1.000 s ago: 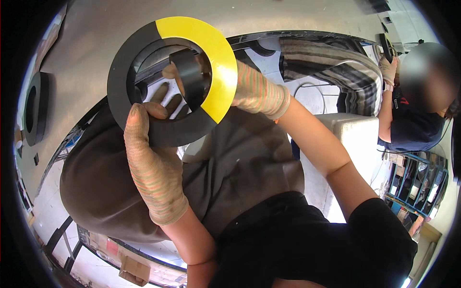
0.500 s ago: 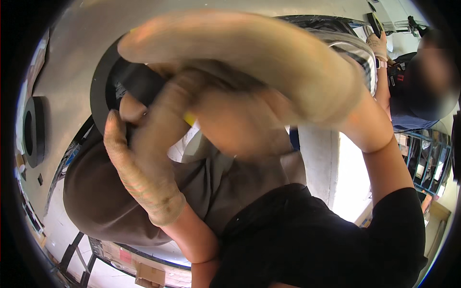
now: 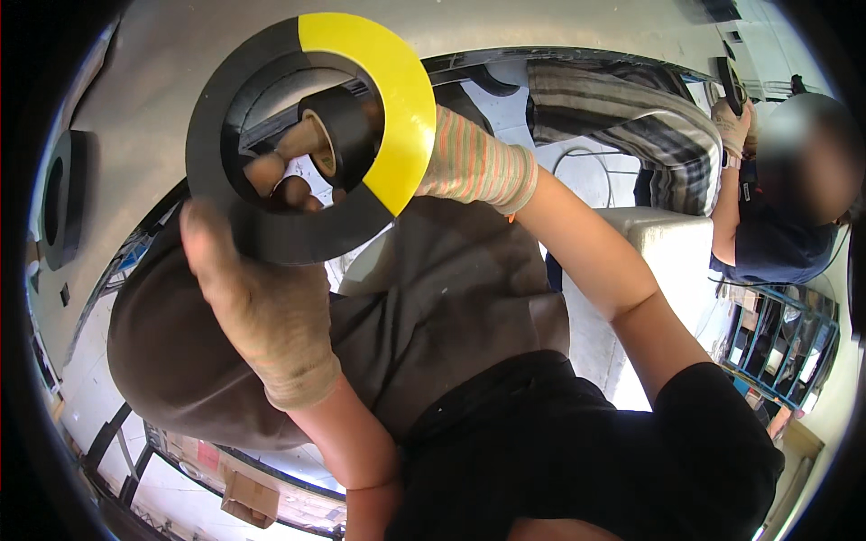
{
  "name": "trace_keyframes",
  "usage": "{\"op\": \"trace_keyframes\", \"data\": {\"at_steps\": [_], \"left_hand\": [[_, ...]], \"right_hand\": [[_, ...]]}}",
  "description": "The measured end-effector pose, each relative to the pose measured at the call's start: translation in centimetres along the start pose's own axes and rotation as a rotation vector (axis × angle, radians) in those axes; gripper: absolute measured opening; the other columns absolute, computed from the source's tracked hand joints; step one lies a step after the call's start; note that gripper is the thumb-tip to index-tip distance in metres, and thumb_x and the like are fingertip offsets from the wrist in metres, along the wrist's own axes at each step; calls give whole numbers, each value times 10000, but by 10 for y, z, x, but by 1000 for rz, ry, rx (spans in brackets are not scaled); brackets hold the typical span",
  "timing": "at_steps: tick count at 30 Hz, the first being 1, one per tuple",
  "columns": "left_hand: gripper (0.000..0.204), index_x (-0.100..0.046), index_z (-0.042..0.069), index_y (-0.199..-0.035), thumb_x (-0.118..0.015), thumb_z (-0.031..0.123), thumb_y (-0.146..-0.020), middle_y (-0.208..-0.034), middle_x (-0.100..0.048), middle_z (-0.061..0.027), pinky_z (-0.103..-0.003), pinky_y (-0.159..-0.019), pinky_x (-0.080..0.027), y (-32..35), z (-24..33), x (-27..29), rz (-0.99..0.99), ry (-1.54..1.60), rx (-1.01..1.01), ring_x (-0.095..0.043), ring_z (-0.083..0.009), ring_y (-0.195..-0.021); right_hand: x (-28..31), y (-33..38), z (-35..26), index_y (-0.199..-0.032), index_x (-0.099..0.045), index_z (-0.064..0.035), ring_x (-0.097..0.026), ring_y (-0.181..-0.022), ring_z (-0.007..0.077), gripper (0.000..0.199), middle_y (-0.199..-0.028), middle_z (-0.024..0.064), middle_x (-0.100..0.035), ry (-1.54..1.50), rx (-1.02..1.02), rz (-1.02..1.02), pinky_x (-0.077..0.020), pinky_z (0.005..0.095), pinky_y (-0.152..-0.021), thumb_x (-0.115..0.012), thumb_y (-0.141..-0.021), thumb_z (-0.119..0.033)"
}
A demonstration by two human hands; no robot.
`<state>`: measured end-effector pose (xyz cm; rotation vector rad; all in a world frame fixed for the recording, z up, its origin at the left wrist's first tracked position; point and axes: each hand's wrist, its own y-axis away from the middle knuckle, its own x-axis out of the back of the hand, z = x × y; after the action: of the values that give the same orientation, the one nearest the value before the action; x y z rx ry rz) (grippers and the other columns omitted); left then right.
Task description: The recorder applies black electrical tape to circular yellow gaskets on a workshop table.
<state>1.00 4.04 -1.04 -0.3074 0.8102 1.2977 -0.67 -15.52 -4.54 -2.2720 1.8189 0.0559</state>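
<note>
A big flat ring (image 3: 409,117), part black and part yellow, is up in the air over the person's lap, near the edge of the table. It is turned so its round hole faces the person, which probably makes it easy to see inside. The right hand (image 3: 469,162), in a striped glove, goes behind the yellow side. Its fingers seem to grasp a small black roll (image 3: 363,131), poking through the roll's middle, maybe because that is a handy way to carry it. The roll shows through the hole of the ring. The left hand (image 3: 266,316), gloved too, is at the ring's lower left, likely there to keep it steady. Its thumb is blurry and the ring hides its other fingers, so I can't tell if it is gripping or loose. The brown cloth (image 3: 433,288) on the lap is under both arms. The table (image 3: 144,117) is wide, smooth and grey-tan. Another black ring (image 3: 77,203) rests on it at the left. Far right, another person (image 3: 785,239) in a dark top holds up something black, with a striped cloth (image 3: 622,117) nearby. A pale block (image 3: 667,243), a blue rack (image 3: 785,343) and a cardboard box (image 3: 250,499) are around the room, above a white floor.
</note>
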Motion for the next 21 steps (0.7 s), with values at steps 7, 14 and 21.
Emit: {"op": "trace_keyframes", "data": {"at_steps": [7, 14, 21], "left_hand": [[553, -580, -69, -1306, -654, 353, -957, -1330, -583, -171, -448, -1169, -357, 38, -29, -42, -36, 96, -72, -520, -260, -1284], [372, -676, -42, -1143, -628, 291, -983, -1150, -677, -111, -289, -1027, -457, 34, -12, -38, 192, 20, -11, -600, -171, -1125], [373, -649, -9, -1214, -603, 290, -994, -1191, -656, -77, -289, -1016, -452, 41, -12, -36, 72, -99, 13, -586, -165, -1167]], "right_hand": [[-7, 16, -9, -1344, -598, -40, -650, -1037, 127, 513, -1186, 65, -673, -71, -23, 109, -528, 270, -871, -739, -908, -270], [-1, 74, -71, -1372, -534, -4, -666, -764, 116, 487, -1021, 90, -696, -225, -362, 238, -504, 242, -606, -628, -987, -287], [-38, 45, -145, -1252, -586, 19, -648, -591, 110, 378, -889, 98, -733, 204, -415, 256, -486, 201, -504, -621, -997, -257]]}}
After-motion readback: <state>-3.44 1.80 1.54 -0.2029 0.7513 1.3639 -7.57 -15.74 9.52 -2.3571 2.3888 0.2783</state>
